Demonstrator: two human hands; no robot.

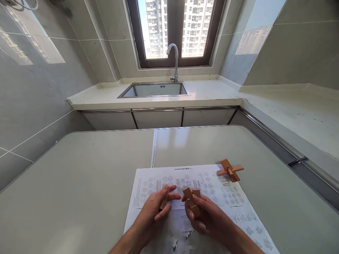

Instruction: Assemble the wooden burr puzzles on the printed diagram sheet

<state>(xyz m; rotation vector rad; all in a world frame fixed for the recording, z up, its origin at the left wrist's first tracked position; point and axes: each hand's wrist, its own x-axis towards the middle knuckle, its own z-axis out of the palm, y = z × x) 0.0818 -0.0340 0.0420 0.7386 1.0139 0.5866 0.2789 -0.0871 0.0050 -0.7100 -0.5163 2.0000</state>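
Between the thumb and fingers of my left hand (156, 206) is a small wooden puzzle piece (163, 201), partly covered by the thumb. My right hand (205, 215) grips notched wooden puzzle pieces (191, 201) that look joined at an angle; fingers hide their lower part. The two hands are close together but apart, above a printed instruction sheet (144, 176) with rows of small diagrams. At the sheet's far right corner lies a cross-shaped assembly of wooden pieces (230, 170).
The sheet lies on a pale table (87, 183) with a seam running away from me. Beyond its far edge is a white counter (212, 92) with a sink (159, 91) and a faucet (176, 63) below a window. Another counter (299, 106) runs along the right.
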